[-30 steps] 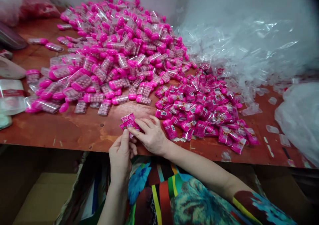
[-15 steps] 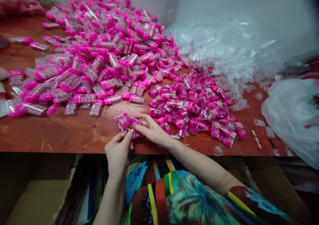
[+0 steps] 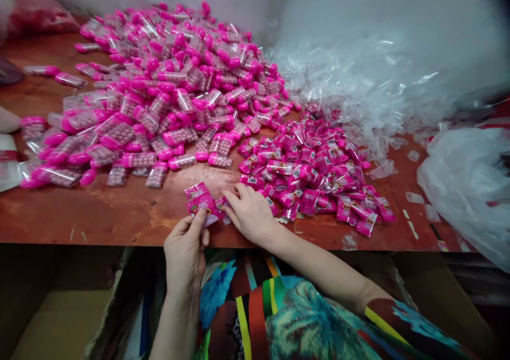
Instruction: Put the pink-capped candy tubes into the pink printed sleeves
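My left hand [image 3: 187,246] pinches a flat pink printed wrapper [image 3: 201,200] between thumb and fingers, just above the table's front edge. Close by on its right, my right hand [image 3: 251,214] has its fingertips and thumb on a second pink printed wrapper [image 3: 221,204], mostly covered by the fingers. Beyond the hands lies a big heap of clear plastic bottles with pink caps [image 3: 179,89], filled with small pale pink balls. Right of my right hand is a pile of bottles in pink printed wrappers [image 3: 308,171].
The reddish-brown table [image 3: 119,216] ends just in front of me. Clear plastic pieces [image 3: 370,89] are heaped at the back right, near a white translucent bag [image 3: 462,179]. A red bag [image 3: 40,9] lies at the far left. Open cardboard boxes [image 3: 59,317] stand below the edge.
My right hand has drawn a little to the right, away from my left hand, with the second wrapper at its fingertips. The left hand still holds its wrapper. The view has shifted slightly.
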`<state>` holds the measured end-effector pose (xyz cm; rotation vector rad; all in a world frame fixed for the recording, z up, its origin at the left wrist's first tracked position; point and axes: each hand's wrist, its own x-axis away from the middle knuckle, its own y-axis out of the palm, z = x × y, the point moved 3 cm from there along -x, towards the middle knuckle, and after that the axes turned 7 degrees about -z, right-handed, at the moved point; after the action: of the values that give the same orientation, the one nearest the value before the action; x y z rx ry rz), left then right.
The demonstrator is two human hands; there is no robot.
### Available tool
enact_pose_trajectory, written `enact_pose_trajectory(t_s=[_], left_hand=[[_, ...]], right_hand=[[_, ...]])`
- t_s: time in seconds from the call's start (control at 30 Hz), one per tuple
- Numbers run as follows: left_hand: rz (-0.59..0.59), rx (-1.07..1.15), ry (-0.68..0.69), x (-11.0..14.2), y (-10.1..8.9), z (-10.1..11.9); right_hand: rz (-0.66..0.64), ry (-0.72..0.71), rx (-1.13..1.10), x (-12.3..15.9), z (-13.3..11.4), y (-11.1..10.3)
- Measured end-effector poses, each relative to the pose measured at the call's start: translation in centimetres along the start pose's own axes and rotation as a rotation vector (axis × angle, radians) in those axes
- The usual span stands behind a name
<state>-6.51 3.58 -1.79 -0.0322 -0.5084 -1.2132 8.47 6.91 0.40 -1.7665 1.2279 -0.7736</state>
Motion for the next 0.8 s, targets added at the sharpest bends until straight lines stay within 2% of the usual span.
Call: enact_pose_trajectory(t_s=[0.07,0.17,0.2,0.27,0.33,0.47,0.63,0.7,0.8], left_hand=[[-0.029,0.053,-0.017,0.2,0.7,0.1],[-0.086,0.062,-0.075,0.2,1.7,-0.4],[-0.108,0.053,-0.098,0.0,1.9,-0.6],[-0.137,0.033,-0.120,-0.5,2.2,-1.0],[-0.140,0.019,-0.101,-1.1,2.4,-1.0],[-0.098,0.032,-0.065,-2.2,2.9,-0.4],[-0.109,0.063,-0.105,-3.0,3.0,0.8],[-0.164,0.064,-0.146,-3.2,2.8,1.2],[-0.224,0.064,-0.190,-3.3,2.3,1.6]], right_hand=[[0.072,-0.044,-0.279,0.1,-0.5,-0.1],[0.017,-0.038,-0.850,-0.2,-0.4,1.4],[-0.005,-0.017,-0.979,-0.4,-0.2,1.9],[-0.010,0.003,-1.087,-0.9,0.3,2.5],[-0.005,-0.017,-1.047,-1.3,0.5,2.2],[0.014,-0.073,-0.788,-2.3,0.4,0.3],[0.097,-0.246,-0.442,-3.7,-0.2,-0.8],[0.076,-0.285,-0.403,-4.1,-0.3,-0.7],[0.028,-0.288,-0.462,-4.6,-0.2,-0.6]])
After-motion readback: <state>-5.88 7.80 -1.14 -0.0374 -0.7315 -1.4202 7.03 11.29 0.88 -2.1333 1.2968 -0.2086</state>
